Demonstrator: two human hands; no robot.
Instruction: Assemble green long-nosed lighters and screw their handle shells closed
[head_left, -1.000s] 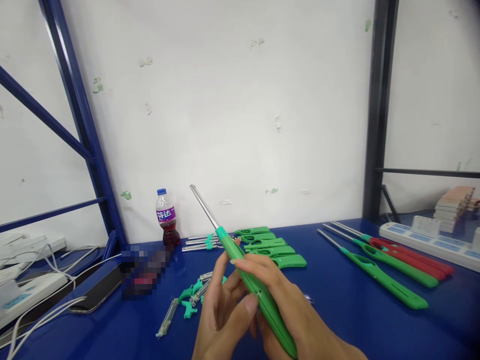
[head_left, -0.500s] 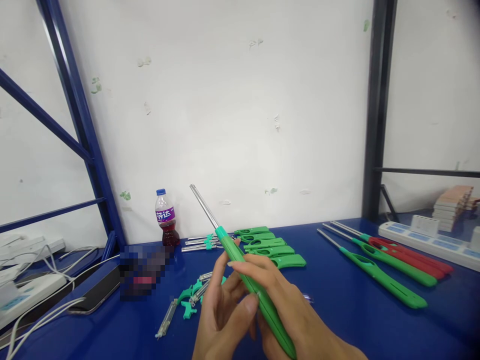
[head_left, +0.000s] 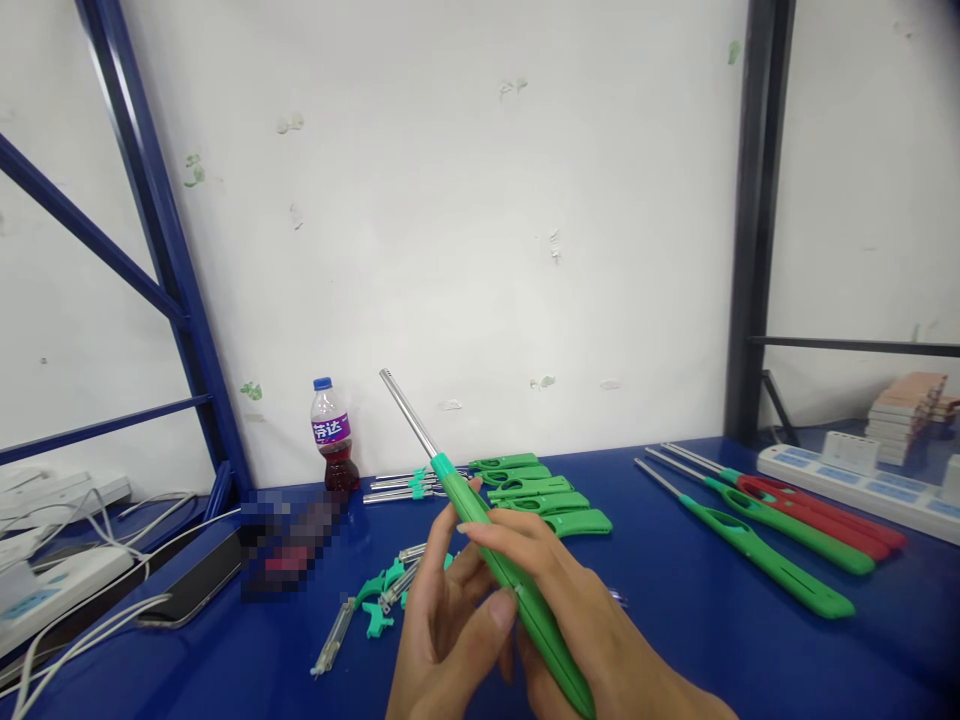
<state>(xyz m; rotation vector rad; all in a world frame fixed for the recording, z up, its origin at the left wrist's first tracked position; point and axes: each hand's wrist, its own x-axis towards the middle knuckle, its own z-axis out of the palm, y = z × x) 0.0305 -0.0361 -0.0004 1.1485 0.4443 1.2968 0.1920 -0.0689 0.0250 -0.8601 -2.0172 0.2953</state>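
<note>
A green long-necked lighter [head_left: 525, 590] with a metal tube is held at a slant, its tip up and to the left. My left hand [head_left: 454, 630] grips its body from the left, thumb pressed on the side. From the right, my right hand [head_left: 592, 620] wraps its fingers round the same handle. Behind my hands lie several green handle shells [head_left: 581, 522] and metal tubes with teal collars [head_left: 405, 492]. Left of my left hand are teal triggers [head_left: 377, 620] and clear lighter fuel tanks [head_left: 334, 638]. Part of this pile is hidden by my hand.
On the right of the blue table [head_left: 712, 660] lie green lighters [head_left: 772, 555] and red lighters [head_left: 825, 510], beside a white power strip [head_left: 862, 490]. A drink bottle [head_left: 334, 440] stands near the wall. A phone [head_left: 199, 580] and cables [head_left: 97, 630] are at left.
</note>
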